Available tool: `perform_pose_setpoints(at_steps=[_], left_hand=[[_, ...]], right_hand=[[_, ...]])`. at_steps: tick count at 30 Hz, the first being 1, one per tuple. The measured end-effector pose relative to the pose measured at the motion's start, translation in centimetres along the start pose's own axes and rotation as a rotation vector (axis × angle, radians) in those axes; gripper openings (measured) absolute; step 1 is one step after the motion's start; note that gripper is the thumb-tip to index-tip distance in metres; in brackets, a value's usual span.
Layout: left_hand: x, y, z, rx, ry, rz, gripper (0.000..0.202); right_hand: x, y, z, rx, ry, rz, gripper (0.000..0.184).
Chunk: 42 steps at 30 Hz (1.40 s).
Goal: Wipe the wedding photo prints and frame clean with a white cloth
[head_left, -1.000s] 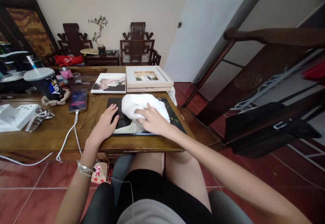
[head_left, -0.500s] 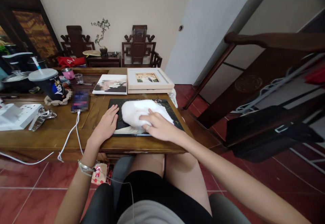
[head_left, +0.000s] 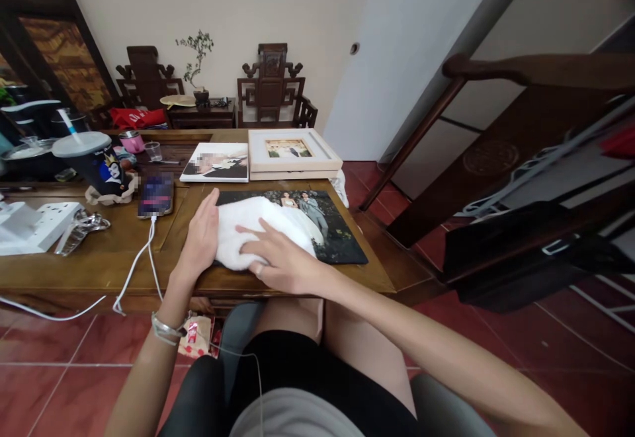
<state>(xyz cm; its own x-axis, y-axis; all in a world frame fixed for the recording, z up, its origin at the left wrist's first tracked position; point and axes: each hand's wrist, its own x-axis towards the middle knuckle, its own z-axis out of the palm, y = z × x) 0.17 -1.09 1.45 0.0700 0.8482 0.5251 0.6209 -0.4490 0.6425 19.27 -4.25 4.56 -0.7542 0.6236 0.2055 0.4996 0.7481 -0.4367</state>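
Observation:
A white fluffy cloth (head_left: 262, 215) lies bunched on a dark photo print (head_left: 342, 242) of a couple in wedding clothes. My right hand (head_left: 280, 258) presses down on the cloth and grips it, fingers bent into its folds. Along the print's left edge rests my left hand (head_left: 201, 238), fingers stretched out and holding nothing, beside the cloth. The cloth hides the print's left part; its right side shows trees and the couple.
Behind the print are a white framed picture (head_left: 322, 153) and a smaller photo panel (head_left: 228, 169). To the left lie a charging phone (head_left: 156, 194), a lidded cup (head_left: 99, 169) and a white power strip (head_left: 47, 225). The wooden table (head_left: 149, 265) ends at right.
My right hand has moved the cloth leftward across the print, uncovering the couple on the right. My left hand has shifted slightly left and turned more upright on its edge.

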Motion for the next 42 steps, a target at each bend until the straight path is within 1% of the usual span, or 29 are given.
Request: perform_pose_setpoints(at_steps=[2,5,8,11,14,17,19,22,24,26,28,30,32,34,39,42], left_hand=[[0.0,-0.1,0.2,0.023,-0.046,-0.004,0.061],[-0.1,-0.5,0.7,0.105,-0.169,-0.024,0.060],[-0.1,-1.1,1.1,0.188,-0.248,-0.017,0.053],[-0.1,-1.5,1.2,0.218,-0.249,0.003,0.050],[0.0,-1.6,1.2,0.225,-0.244,0.017,0.049],[0.0,-1.6,1.2,0.233,-0.253,0.019,0.050],[0.1,-1.6,1.2,0.235,-0.252,0.017,0.051],[0.1,-1.6,1.1,0.236,-0.241,0.021,0.050],[0.1,-1.5,1.1,0.242,-0.238,0.025,0.049],[0.1,-1.5,1.0,0.249,-0.237,0.023,0.049],[0.1,-1.5,1.0,0.255,-0.235,0.019,0.050],[0.0,-1.4,1.0,0.252,-0.232,0.018,0.049],[0.0,-1.4,1.0,0.243,-0.230,0.018,0.048],[0.0,-1.3,1.1,0.234,-0.230,0.016,0.048],[0.0,-1.3,1.0,0.222,-0.233,0.012,0.048],[0.1,-1.4,1.0,0.229,-0.222,0.017,0.048]], right_hand=[[-2.4,-0.5,-0.8,0.040,-0.007,-0.010,0.026],[-5.3,-0.2,-2.0,0.049,0.003,0.028,0.022],[-7.1,1.5,-2.8,0.028,0.031,0.121,0.020],[-7.1,4.2,-3.2,-0.008,0.099,0.242,0.019],[-5.2,6.8,-3.5,-0.042,0.162,0.330,0.021],[-1.4,8.2,-3.5,-0.041,0.223,0.393,0.024],[1.7,8.4,-3.2,-0.021,0.233,0.384,0.027],[6.4,7.9,-2.3,0.002,0.222,0.319,0.031],[8.8,7.5,-1.7,0.019,0.208,0.275,0.032],[10.4,7.2,-1.2,0.040,0.194,0.236,0.031],[10.8,7.2,-1.0,0.062,0.186,0.209,0.031],[10.1,7.6,-1.1,0.083,0.190,0.200,0.030],[8.4,8.5,-1.6,0.103,0.202,0.214,0.028],[6.3,9.8,-2.3,0.117,0.228,0.254,0.027],[0.7,14.0,-4.8,0.109,0.337,0.387,0.023],[-1.9,15.6,-6.0,0.096,0.384,0.435,0.017]])
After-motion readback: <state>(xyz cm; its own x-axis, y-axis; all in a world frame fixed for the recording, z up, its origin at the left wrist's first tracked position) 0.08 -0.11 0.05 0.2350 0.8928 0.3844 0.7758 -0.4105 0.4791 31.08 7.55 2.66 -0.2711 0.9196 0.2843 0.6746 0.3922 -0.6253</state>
